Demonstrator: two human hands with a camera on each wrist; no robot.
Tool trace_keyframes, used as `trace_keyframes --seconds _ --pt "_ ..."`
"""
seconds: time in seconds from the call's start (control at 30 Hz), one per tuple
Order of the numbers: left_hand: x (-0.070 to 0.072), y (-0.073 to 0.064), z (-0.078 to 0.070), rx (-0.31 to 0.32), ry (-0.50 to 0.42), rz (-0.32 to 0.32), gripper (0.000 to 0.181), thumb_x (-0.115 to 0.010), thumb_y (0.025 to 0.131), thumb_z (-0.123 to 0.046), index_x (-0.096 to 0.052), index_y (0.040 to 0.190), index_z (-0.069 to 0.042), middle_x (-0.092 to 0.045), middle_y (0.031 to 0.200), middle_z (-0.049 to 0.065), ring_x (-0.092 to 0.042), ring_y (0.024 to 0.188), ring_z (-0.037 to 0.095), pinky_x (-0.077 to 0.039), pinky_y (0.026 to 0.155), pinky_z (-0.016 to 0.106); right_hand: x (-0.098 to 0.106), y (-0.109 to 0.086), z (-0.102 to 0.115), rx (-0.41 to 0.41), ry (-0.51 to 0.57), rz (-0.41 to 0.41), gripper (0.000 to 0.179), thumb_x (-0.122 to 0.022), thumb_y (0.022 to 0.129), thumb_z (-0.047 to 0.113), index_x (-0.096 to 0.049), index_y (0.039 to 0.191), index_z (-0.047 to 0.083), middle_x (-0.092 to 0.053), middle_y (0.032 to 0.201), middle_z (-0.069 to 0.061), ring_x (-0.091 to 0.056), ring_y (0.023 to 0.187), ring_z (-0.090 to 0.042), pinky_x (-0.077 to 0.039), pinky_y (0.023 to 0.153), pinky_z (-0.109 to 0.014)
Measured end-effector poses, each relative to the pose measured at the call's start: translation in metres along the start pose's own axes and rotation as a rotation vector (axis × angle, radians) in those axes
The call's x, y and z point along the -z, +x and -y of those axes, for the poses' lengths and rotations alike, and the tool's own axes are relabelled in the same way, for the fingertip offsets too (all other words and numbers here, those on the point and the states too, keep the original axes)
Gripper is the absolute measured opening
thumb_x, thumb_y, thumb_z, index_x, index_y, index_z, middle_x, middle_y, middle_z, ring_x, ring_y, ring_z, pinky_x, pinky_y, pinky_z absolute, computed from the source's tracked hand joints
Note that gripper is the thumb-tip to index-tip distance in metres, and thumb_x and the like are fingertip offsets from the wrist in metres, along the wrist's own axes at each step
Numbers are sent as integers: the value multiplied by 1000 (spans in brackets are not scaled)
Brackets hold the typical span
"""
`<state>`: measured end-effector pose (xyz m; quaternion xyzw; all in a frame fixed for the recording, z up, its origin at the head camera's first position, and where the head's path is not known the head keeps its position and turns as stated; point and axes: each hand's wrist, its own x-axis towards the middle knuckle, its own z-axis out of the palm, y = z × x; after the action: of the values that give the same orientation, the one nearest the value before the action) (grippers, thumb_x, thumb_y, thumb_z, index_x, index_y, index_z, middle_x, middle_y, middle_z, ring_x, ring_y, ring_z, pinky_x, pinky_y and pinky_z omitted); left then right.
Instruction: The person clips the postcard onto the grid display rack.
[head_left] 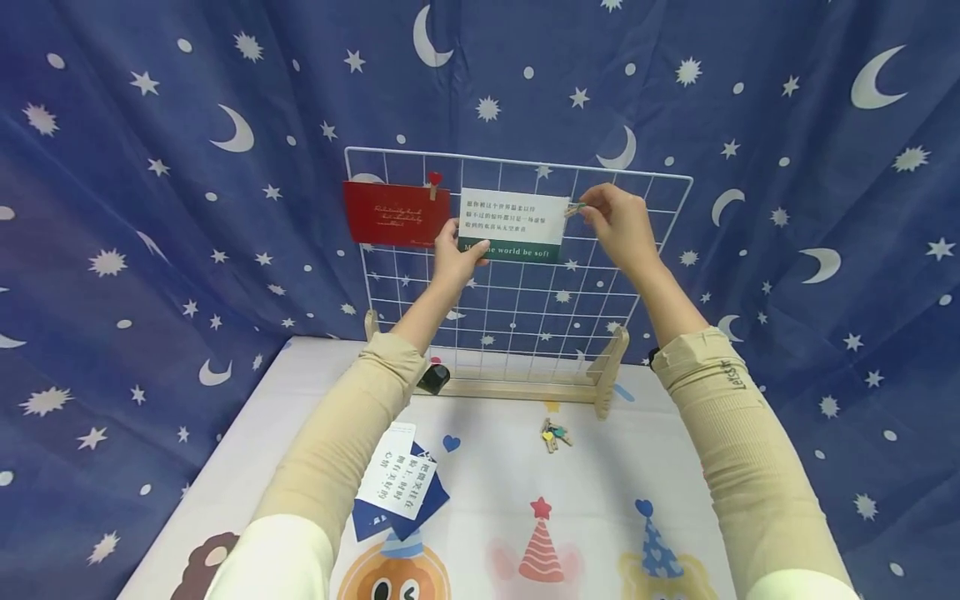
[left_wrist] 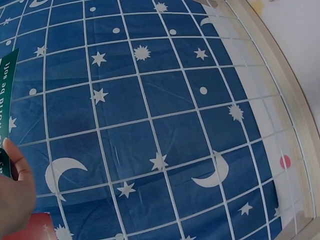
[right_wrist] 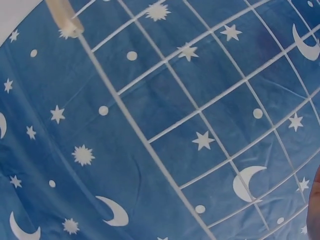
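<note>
My left hand (head_left: 455,258) holds a white and green printed card (head_left: 510,208) by its lower left corner, thumb in front, flat before the white wire grid panel (head_left: 517,160). At the card's upper right edge, my right hand (head_left: 624,223) pinches a small wooden clothespin (head_left: 574,210) with a teal piece on it. Left of this card, a red card (head_left: 390,223) hangs on the grid under a clothespin with a red heart (head_left: 434,183). The left wrist view catches the left hand (left_wrist: 17,192) and the card's green strip (left_wrist: 6,100); the right wrist view shows mostly grid.
The grid stands on a wooden base (head_left: 510,389) at the back of the table. Several small clothespins (head_left: 551,444) lie in front of it. White and blue cards (head_left: 397,483) overlap on the left, near a dark object (head_left: 433,379). A starry curtain (head_left: 780,333) hangs behind.
</note>
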<state>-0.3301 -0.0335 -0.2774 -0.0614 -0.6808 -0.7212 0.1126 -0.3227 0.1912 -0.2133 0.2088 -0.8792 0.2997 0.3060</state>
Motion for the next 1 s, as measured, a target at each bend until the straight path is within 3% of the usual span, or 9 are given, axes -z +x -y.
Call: trace_keyframes --seconds 0.43,0.6,0.83,1.0 --pt "-14 8 24 -97 -70 -58 39 -60 86 6 -47 123 2 -62 112 25 -58 72 5 -52 60 13 -4 27 9 -16 -25 -65 19 -55 93 3 -61 107 -7 -68 102 -24 -66 88 -34 -53 81 -39" --pt "-16 9 29 -144 -86 -84 38 -61 85 7 -48 121 4 -62 108 26 -59 72 7 -52 60 13 -4 29 10 -52 -41 -26 20 -52 94 2 -60 110 -8 -66 105 -25 -64 91 -34 -52 83 -40" --pt "-15 10 31 -161 -55 -106 38 -61 85 5 -48 121 3 -63 106 23 -64 85 28 -52 61 14 -2 31 10 -51 -93 40 19 -52 94 5 -60 106 -8 -65 104 -25 -63 91 -34 -51 82 -40" --pt "-15 11 32 -161 -49 -109 37 -61 86 5 -49 120 2 -64 107 22 -62 77 16 -53 63 16 2 36 14 -50 -115 84 18 -54 94 4 -61 104 -9 -65 100 -25 -63 89 -34 -52 81 -40"
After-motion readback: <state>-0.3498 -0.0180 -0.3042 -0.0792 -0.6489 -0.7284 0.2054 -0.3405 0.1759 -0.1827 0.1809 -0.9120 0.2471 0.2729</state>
